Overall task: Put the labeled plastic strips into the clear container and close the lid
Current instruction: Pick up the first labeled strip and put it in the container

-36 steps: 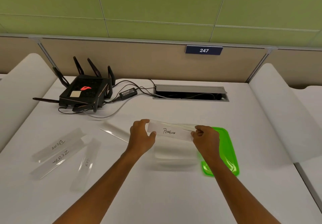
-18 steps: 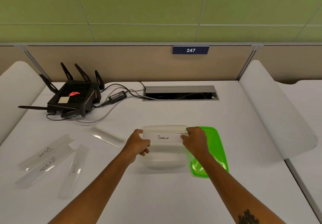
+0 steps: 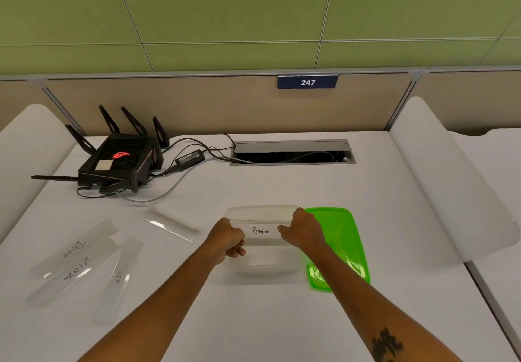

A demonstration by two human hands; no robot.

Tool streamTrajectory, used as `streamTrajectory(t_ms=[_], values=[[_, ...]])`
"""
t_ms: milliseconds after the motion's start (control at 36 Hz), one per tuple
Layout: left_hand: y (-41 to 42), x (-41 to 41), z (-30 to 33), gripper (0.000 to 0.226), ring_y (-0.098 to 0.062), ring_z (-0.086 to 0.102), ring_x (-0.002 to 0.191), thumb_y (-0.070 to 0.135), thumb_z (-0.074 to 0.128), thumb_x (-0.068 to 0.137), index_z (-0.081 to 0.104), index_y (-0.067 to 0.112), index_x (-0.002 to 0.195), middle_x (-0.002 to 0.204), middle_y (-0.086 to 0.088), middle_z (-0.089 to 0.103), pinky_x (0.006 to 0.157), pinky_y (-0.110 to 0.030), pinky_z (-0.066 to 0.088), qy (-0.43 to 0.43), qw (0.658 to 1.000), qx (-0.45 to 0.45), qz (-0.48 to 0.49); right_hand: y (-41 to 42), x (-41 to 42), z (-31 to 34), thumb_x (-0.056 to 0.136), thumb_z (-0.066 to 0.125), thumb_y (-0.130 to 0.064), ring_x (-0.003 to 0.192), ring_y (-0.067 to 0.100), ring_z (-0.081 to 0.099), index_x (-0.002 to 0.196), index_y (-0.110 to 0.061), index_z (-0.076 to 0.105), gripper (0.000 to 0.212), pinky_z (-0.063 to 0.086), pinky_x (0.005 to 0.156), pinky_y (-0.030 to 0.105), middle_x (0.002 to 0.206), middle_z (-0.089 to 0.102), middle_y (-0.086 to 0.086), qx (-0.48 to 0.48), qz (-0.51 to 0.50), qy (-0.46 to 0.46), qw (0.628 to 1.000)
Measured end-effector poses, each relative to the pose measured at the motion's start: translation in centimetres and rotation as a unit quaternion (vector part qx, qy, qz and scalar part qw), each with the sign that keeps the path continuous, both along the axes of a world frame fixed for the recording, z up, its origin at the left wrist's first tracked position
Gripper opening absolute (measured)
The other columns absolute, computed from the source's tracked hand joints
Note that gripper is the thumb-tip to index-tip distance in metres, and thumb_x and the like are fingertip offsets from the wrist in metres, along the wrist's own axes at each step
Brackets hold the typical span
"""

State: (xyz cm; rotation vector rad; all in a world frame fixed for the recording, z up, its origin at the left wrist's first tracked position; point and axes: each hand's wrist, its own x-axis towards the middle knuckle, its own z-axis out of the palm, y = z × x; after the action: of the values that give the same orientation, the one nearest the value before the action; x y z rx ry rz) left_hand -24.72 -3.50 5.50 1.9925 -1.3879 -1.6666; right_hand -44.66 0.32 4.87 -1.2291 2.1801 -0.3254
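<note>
Over the open clear rectangular plastic container near the middle of the white surface, the left hand and right hand each close around one end of a clear plastic strip labelled "PENGUIN", held level across the container's mouth. The bright green plastic lid lies flat just beside the container on its right. Well apart to the left lie three more labelled strips, "BEAR", "ZEBRA" and "TIGER", with an unlabelled clear strip nearer the container.
</note>
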Motion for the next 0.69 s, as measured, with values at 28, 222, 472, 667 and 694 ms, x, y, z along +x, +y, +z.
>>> streamTrajectory(t_ms=[28,222,472,667,694], values=[[0.0,-0.1,-0.1,0.029,-0.021,0.064,0.044,-0.005,0.049,0.091,0.041,0.022,0.099,0.075,-0.014,0.064,0.042,-0.026,0.047,-0.003,1.0,0.004,0.0,-0.1,0.1,0.0,0.088,0.073,-0.043,0.12,0.034,0.063,0.126,-0.006,0.055,0.057,0.052,0.091,0.036,0.127,0.066,0.012,0.013,0.0,-0.006,1.0],[-0.5,-1.0,-1.3,0.019,-0.02,0.064,0.042,-0.007,0.046,0.09,0.058,0.008,0.086,0.07,-0.014,0.062,0.038,-0.023,0.043,-0.029,0.999,0.044,0.001,-0.1,1.0,-0.9,0.083,0.071,-0.034,0.06,0.028,0.075,0.083,-0.012,0.052,0.029,0.054,0.05,0.032,0.077,0.074,0.012,0.033,-0.05,-0.106,0.993],[-0.8,-1.6,-1.9,0.025,-0.017,0.062,0.042,-0.004,0.044,0.091,0.062,0.001,0.107,0.072,-0.012,0.062,0.038,-0.022,0.042,-0.02,0.998,0.064,0.009,0.0,1.5,-1.0,0.084,0.068,-0.03,0.051,0.024,0.067,0.104,-0.008,0.052,0.034,0.055,0.05,0.034,0.081,0.067,0.004,0.03,-0.083,-0.163,0.983],[-0.3,-1.7,-1.0,0.031,-0.02,0.062,0.052,0.001,0.046,0.096,0.061,-0.001,0.123,0.084,-0.016,0.065,0.044,-0.024,0.045,0.024,0.997,0.069,0.001,0.2,1.4,-1.4,0.085,0.069,-0.022,0.056,0.027,0.076,0.1,-0.013,0.048,0.027,0.063,0.055,0.042,0.076,0.066,-0.001,-0.014,-0.128,-0.217,0.968],[-0.2,-1.7,-0.9,0.031,-0.02,0.062,0.053,0.002,0.046,0.097,0.061,-0.001,0.125,0.086,-0.017,0.066,0.044,-0.024,0.046,0.027,0.997,0.068,-0.001,0.2,1.4,-1.5,0.086,0.069,-0.022,0.053,0.025,0.075,0.099,-0.014,0.048,0.026,0.063,0.057,0.043,0.075,0.066,-0.001,-0.02,-0.133,-0.219,0.966]])
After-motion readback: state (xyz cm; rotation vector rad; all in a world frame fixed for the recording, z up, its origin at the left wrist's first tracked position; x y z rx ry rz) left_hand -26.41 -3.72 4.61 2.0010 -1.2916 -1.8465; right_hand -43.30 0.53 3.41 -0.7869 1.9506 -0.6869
